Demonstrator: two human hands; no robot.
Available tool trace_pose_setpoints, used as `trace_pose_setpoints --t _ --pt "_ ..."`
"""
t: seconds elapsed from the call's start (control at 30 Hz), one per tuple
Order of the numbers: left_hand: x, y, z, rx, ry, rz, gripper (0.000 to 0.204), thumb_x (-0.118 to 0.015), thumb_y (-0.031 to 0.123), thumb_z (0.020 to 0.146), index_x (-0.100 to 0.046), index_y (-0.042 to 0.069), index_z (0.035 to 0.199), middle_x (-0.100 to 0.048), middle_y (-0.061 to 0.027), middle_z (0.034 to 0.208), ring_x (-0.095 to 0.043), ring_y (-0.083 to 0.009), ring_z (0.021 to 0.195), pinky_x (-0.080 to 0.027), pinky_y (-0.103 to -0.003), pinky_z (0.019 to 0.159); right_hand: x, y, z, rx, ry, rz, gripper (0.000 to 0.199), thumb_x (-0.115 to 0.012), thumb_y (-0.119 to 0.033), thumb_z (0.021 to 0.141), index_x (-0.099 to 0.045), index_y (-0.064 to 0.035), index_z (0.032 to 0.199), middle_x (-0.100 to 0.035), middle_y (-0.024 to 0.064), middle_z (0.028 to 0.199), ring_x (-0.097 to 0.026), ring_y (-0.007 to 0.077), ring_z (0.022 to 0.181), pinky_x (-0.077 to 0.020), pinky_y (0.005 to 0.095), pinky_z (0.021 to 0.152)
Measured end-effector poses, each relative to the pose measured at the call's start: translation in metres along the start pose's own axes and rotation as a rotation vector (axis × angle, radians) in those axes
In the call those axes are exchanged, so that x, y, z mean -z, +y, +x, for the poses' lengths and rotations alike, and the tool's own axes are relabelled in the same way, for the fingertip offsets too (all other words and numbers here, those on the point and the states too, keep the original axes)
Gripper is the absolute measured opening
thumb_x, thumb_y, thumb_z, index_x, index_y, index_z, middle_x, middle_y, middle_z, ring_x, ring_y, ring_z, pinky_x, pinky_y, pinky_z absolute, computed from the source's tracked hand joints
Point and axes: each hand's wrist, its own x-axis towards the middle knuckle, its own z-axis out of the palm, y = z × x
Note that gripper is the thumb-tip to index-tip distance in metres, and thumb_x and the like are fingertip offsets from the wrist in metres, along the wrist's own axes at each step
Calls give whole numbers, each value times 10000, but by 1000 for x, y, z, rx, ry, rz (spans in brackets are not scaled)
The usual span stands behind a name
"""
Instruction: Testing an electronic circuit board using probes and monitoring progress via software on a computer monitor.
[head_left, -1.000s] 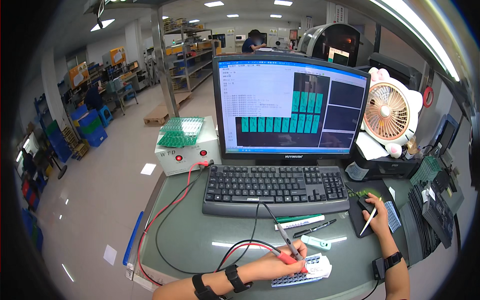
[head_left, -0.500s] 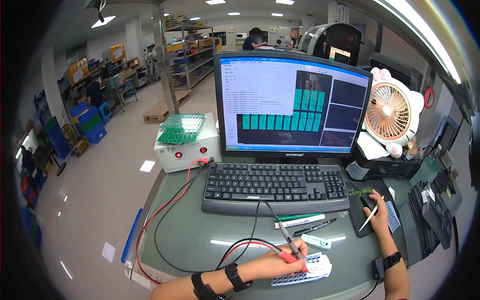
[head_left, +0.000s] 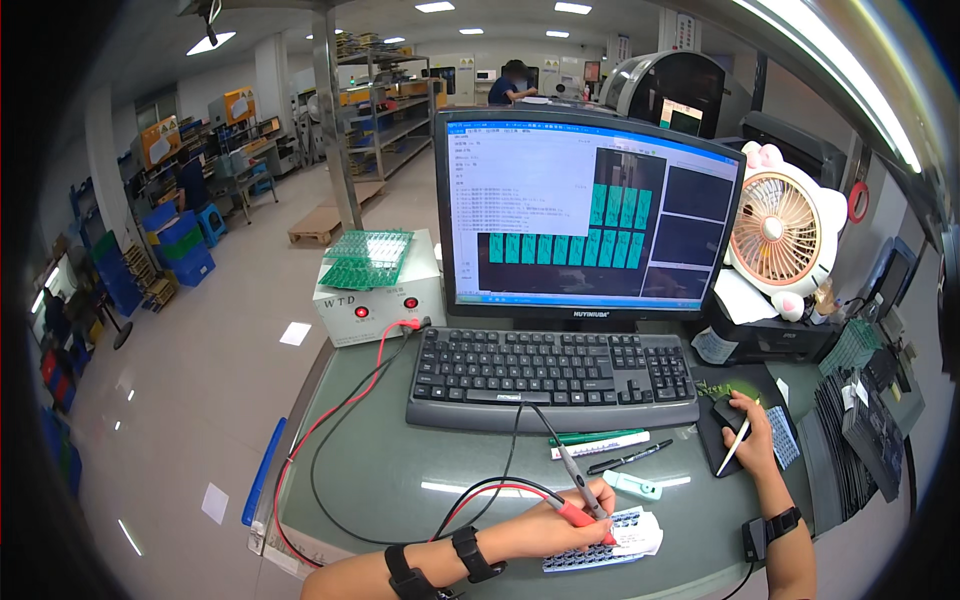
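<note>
My left hand (head_left: 572,527) is closed around two test probes. One is a red probe (head_left: 576,513) and the other a grey probe (head_left: 579,478); their tips point down at a white paper slip (head_left: 640,538) and the patterned blue-white board panel (head_left: 572,563) under it. The fingers partly hide the tips, so contact cannot be told. My right hand (head_left: 757,445) rests over a black mouse (head_left: 732,412) on a dark mouse pad (head_left: 712,455). A thin white stick (head_left: 735,450) is held between its fingers, slanting down to the left.
Ahead stand a keyboard (head_left: 555,375) and a monitor (head_left: 590,270). Pens (head_left: 630,457) and a mint-green clip-like item (head_left: 632,485) lie before the keyboard. Probe cables run left to a white box (head_left: 385,290) carrying green boards (head_left: 365,258). A fan (head_left: 775,228) and stacked dark panels (head_left: 840,430) are right.
My right hand has shifted slightly toward me and left with the mouse, the stick still in its fingers. My left hand and the probes stay in place.
</note>
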Motion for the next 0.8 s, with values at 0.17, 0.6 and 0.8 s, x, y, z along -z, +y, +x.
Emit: trace_pose_setpoints --t 0.17,0.6,0.8 --pt "0 -1 0 6 -5 3 155 -541 171 928 -421 74 936 -488 9 821 -524 -24 702 -431 -213 628 -3 1 -1 -57 53 20 494 -701 -47 608 -570 -49 1085 -589 160 1238 -558 349 1083 -406 404 955" --pt "1 -2 1 -9 -14 15 152 -534 174 932 -420 73 944 -487 9 819 -525 -28 706 -426 -219 631 1 2 -1 -56 30 52 441 -685 -48 613 -584 -55 1043 -597 148 1235 -565 340 1093 -414 403 951" --pt "0 -1 0 -12 9 49 157 -538 182 936 -421 77 940 -487 12 817 -522 -28 704 -418 -216 634 1 1 -1 -37 17 32 399 -684 -54 614 -598 -58 1004 -607 152 1220 -566 342 1093 -413 403 950"
